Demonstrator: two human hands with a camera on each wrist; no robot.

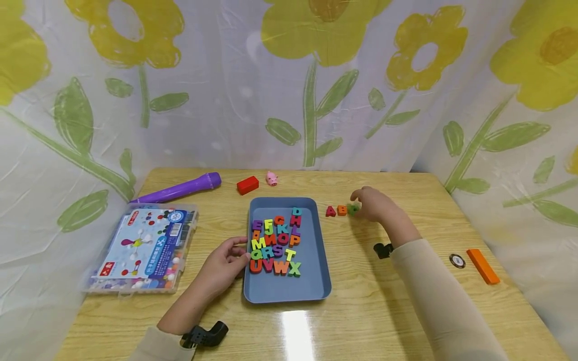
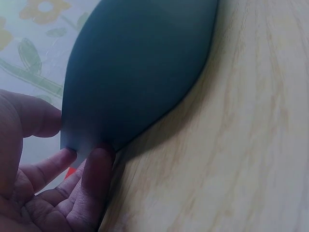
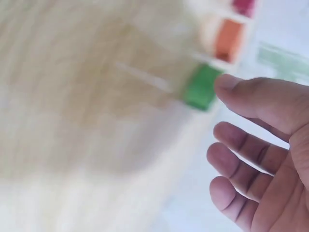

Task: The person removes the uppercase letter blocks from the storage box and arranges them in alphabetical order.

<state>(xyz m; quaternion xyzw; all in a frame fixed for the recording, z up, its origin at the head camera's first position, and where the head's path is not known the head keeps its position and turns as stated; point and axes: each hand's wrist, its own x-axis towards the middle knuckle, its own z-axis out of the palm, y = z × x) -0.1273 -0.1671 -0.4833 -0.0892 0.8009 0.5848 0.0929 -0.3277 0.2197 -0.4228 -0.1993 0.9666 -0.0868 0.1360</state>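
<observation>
A shallow blue-grey tray (image 1: 289, 293) lies on the table, holding several colourful plastic letters (image 1: 275, 239) in its left and middle part. My left hand (image 1: 226, 258) grips the tray's left edge. In the left wrist view, the thumb (image 2: 41, 116) and fingertips (image 2: 99, 164) touch the tray wall (image 2: 140, 63). Right of the tray, a red letter A (image 1: 330, 211) and an orange letter B (image 1: 342, 210) lie side by side. Beside them, my right hand (image 1: 375, 204) pinches a green letter (image 3: 203, 87) at the end of that row; its shape is blurred and the index finger mostly hidden.
A purple microphone (image 1: 178, 188), a red block (image 1: 248, 185) and a pink pig figure (image 1: 271, 178) lie along the back. At the left is a clear-edged box with a molecule-model label (image 1: 142, 245). At the right lie a round chip (image 1: 457, 260) and an orange bar (image 1: 483, 266).
</observation>
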